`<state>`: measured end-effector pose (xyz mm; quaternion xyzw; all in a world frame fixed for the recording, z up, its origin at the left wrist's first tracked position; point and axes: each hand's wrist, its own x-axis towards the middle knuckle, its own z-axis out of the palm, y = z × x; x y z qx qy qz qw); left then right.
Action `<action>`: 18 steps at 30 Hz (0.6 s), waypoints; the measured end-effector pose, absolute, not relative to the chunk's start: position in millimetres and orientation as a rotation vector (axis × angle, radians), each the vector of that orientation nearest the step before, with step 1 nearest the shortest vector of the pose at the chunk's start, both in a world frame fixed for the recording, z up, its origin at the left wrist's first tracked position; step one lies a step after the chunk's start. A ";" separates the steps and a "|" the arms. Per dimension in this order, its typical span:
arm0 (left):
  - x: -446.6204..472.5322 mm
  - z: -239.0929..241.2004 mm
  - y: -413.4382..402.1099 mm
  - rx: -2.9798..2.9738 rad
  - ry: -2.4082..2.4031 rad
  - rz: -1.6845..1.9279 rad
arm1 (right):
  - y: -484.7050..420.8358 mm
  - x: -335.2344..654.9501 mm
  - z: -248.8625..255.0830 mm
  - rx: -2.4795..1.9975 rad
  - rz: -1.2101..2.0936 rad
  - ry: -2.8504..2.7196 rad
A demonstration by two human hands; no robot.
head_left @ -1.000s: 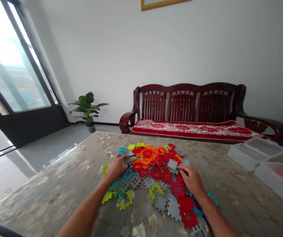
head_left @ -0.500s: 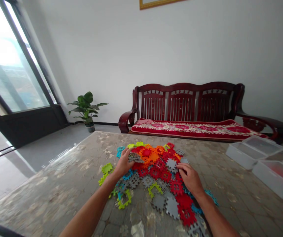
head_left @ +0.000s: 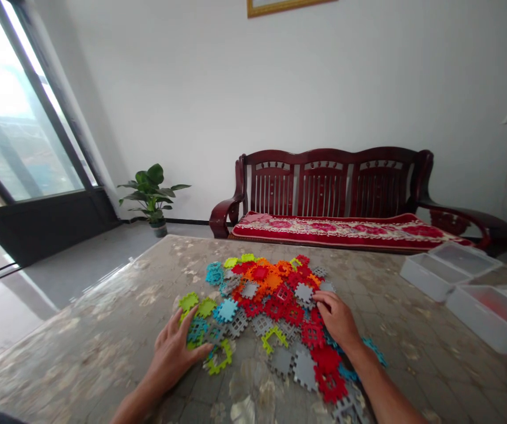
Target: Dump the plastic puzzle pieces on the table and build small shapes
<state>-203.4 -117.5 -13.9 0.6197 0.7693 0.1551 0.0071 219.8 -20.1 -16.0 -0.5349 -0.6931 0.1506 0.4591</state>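
A heap of interlocking plastic tiles in red, orange, grey, teal and lime green lies spread over the table. My left hand [head_left: 174, 344] is at the heap's left side with fingers spread and thumb apart. It reaches over the edge of the teal tiles [head_left: 197, 330], below a lime green tile [head_left: 188, 301]; I see nothing held in it. My right hand [head_left: 338, 316] is at the right of the heap, fingers bent and close together. Its fingertips meet the right edge of a light grey tile [head_left: 304, 292]. Red tiles [head_left: 312, 334] lie beside and below this hand.
The table [head_left: 116, 335] has a patterned cover. Clear plastic boxes [head_left: 478, 309] stand at its right, one with something red inside. Behind are a dark red wooden bench [head_left: 324, 182] with a red patterned cushion and a potted plant [head_left: 151, 191]. A glass door is at left.
My left hand has moved from the heap's upper left toward me and left, and its fingers have spread. A grey tile now shows where it was. My right hand stays at the light grey tile.
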 end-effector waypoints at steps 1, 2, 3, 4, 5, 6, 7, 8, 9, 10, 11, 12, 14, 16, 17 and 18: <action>-199.7 -14.6 -120.0 1.985 2.370 0.456 | -20.0 220.0 -16.5 -1.317 0.368 -1.708; -195.5 -14.4 -121.1 2.029 2.334 0.445 | -19.9 220.2 -17.0 -1.318 0.366 -1.708; -191.0 -13.6 -121.1 2.068 2.303 0.450 | -19.7 220.5 -17.6 -1.320 0.365 -1.709; -186.7 -12.4 -120.0 2.100 2.277 0.468 | -19.6 220.8 -18.2 -1.322 0.366 -1.711; -182.5 -10.9 -118.2 2.123 2.258 0.490 | -19.4 221.1 -18.8 -1.324 0.368 -1.712; -178.7 -9.3 -115.8 2.132 2.254 0.517 | -19.2 221.3 -19.2 -1.326 0.371 -1.712; -175.3 -7.7 -113.1 2.137 2.253 0.546 | -19.0 221.5 -19.6 -1.325 0.374 -1.712; -172.4 -6.3 -110.3 2.141 2.248 0.582 | -18.9 221.6 -19.8 -1.325 0.376 -1.710; -169.7 -4.9 -107.5 2.149 2.232 0.627 | -18.9 221.6 -20.0 -1.324 0.375 -1.708; -167.3 -3.7 -104.9 2.159 2.207 0.676 | -18.8 221.5 -20.0 -1.324 0.372 -1.706; -164.9 -2.5 -102.6 2.168 2.173 0.729 | -18.8 221.4 -19.9 -1.323 0.368 -1.705; -162.3 -1.3 -100.5 2.174 2.131 0.786 | -18.8 221.3 -19.8 -1.322 0.363 -1.707; -156.4 1.1 -97.1 2.176 2.038 0.896 | -18.7 221.2 -19.5 -1.318 0.358 -1.712; -149.6 4.1 -93.9 2.168 1.939 1.004 | -18.5 221.2 -19.4 -1.316 0.362 -1.714; -146.2 5.9 -92.0 2.163 1.883 1.056 | -18.5 221.2 -19.5 -1.316 0.366 -1.714; -143.0 8.0 -89.5 2.157 1.829 1.104 | -18.4 221.2 -19.5 -1.316 0.368 -1.713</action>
